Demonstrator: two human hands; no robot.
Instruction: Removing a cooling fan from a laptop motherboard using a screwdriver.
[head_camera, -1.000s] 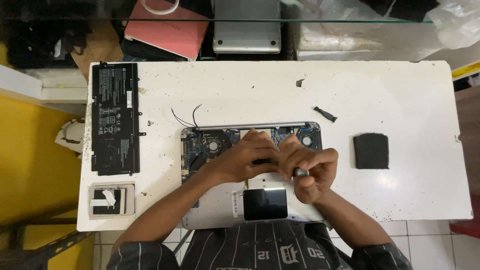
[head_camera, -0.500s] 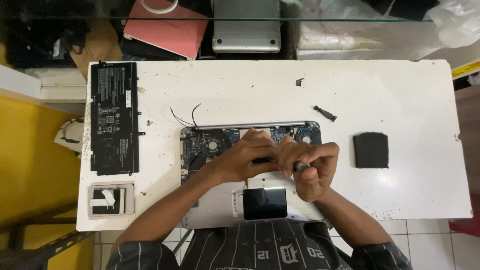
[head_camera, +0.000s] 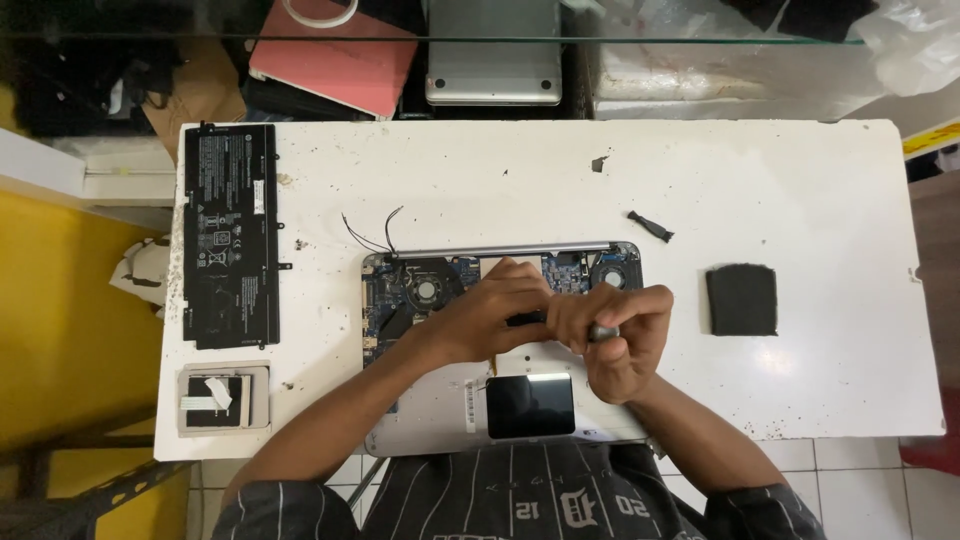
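An opened laptop base (head_camera: 400, 300) lies on the white table (head_camera: 500, 180), its circuit board and two fans exposed. My left hand (head_camera: 490, 315) rests on the board near the middle, fingers pressed down on a dark part. My right hand (head_camera: 615, 335) is closed around a screwdriver with a silver cap (head_camera: 603, 331), held upright over the board just right of the left hand. A dark touchpad panel (head_camera: 530, 405) sits on the near part of the laptop. Two thin black wires (head_camera: 375, 235) stick out from its far left corner.
A long black battery pack (head_camera: 228, 235) lies at the table's left, a small grey part with a white ribbon (head_camera: 222, 397) below it. A black square pad (head_camera: 741, 299) and a small black piece (head_camera: 650, 226) lie right. A silver laptop (head_camera: 492, 55) and red book (head_camera: 335, 55) sit beyond.
My right hand has lifted a little and shifted right with the screwdriver. The left hand stays on the board.
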